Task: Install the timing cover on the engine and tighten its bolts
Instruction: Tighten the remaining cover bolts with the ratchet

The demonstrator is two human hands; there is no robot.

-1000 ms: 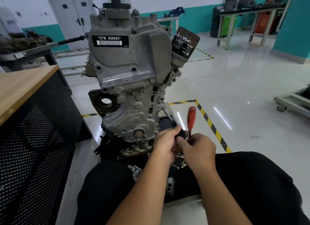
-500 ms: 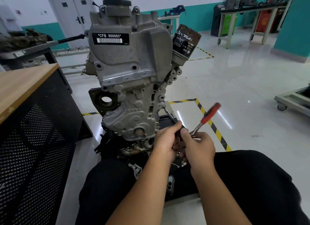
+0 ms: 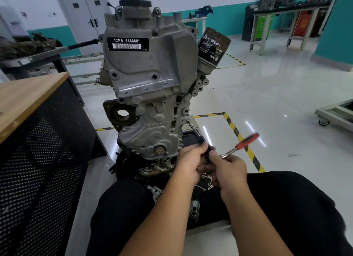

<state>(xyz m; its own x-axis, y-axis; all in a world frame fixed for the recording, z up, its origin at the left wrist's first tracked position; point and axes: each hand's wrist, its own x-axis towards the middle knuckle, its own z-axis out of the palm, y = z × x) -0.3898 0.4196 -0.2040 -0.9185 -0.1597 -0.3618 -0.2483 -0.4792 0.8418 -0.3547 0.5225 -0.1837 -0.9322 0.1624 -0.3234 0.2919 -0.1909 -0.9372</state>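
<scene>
Head view shows both hands meeting low at the engine's right side. The left hand (image 3: 188, 163) curls its fingers round the dark grip of a long extension bar (image 3: 194, 132), which runs up and left to a bolt (image 3: 187, 121) on the right edge of the timing cover (image 3: 152, 131). The right hand (image 3: 229, 169) closes round the head end of a ratchet (image 3: 238, 146), just beside the left hand; its chrome shank and red handle stick out to the upper right, slightly blurred. How the ratchet joins the bar is hidden between the two hands.

The timing cover sits in place on the lower front of the engine (image 3: 150, 68), with the crankshaft stub (image 3: 159, 150) poking out near its bottom. Above it, a black label (image 3: 127, 43) reads CFB 666660, and an oil filter (image 3: 213, 45) tilts out at the engine's upper right.

A phone (image 3: 193, 211) lies between the person's knees, with small metal parts (image 3: 207, 180) just under the hands. A wooden-topped bench (image 3: 24, 97) with perforated black sides stands to the left, and yellow-black floor tape (image 3: 242, 139) runs behind the ratchet.
</scene>
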